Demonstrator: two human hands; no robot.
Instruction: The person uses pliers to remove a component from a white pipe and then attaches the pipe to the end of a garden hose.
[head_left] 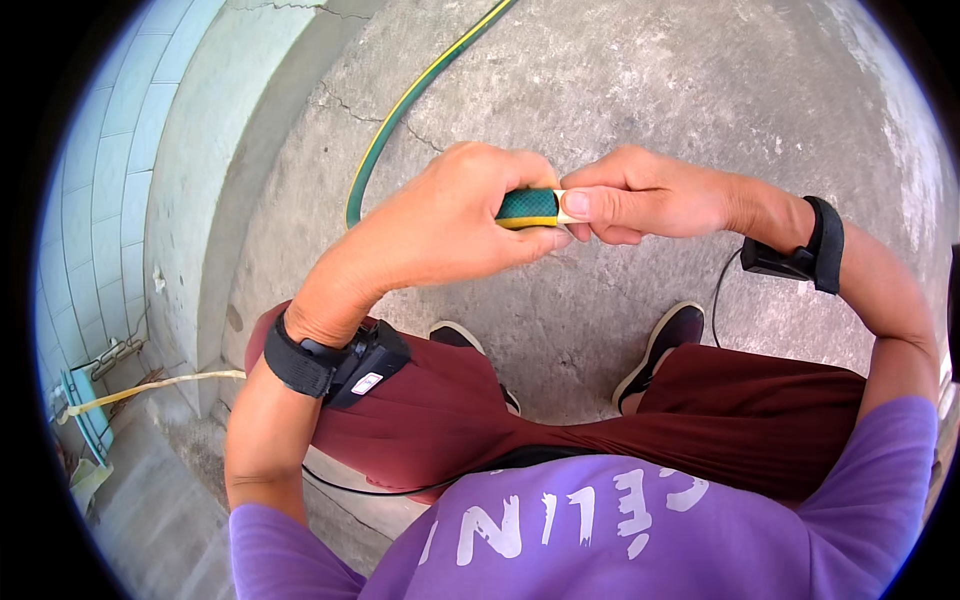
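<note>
A green garden hose (528, 206) with a yellow stripe lies in the grip of my left hand (455, 205), whose fingers wrap round it just behind its end. Against that end sits a small pale cream piece (566, 207); too little of it shows to tell its kind. My right hand (640, 195) pinches this piece, thumb on top and fingers curled beneath. Both hands are close together, almost touching, above the ground in front of my knees. Behind my left hand, the rest of the hose curves away over the floor toward the top edge.
Cracked grey concrete floor (700, 100) spreads ahead of my shoes (665, 345). At left runs a raised concrete ledge (215, 150) beside a pale tiled wall (90, 190). A thin yellowish tube (160, 384) and a light blue object (88, 415) are at lower left. Black cables hang near both forearms.
</note>
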